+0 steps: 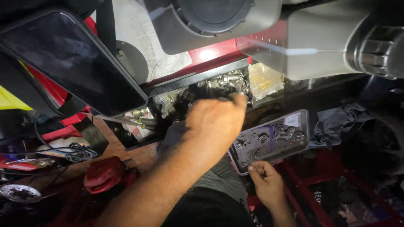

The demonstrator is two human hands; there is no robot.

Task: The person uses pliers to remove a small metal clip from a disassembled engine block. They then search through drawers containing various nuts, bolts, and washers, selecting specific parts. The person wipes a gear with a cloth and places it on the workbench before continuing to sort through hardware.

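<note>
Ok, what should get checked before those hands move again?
1. Left hand has reached the drawer: ok.
2. Left fingertips have hold of one of the metal parts: cannot tell, they are hidden among them.
3. Right hand is at the near edge of the tray: ok.
4. Something sits between the pinched right fingers: cannot tell, too small and dark.
5. Drawer is lit well enough to see the parts: ok.
6. Cloth lies beside the tray, apart from both hands: ok.
</note>
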